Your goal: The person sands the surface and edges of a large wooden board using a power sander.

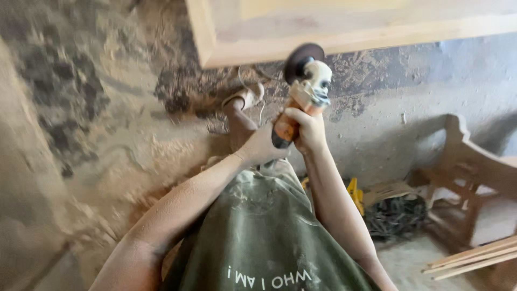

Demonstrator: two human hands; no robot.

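We keep both hands wrapped tight on the orange angle grinder [302, 97], left hand [262, 145] low on the body and right hand [309, 129] beside it, holding its disc [301, 59] flat just below the wooden panel's [323, 32] near edge.

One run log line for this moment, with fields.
left hand: grips angle grinder | right hand: grips grinder | disc: near wooden panel | floor: sawdust

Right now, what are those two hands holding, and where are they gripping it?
An orange power sander. Both the left hand and the right hand wrap its orange handle, below the dark round disc.
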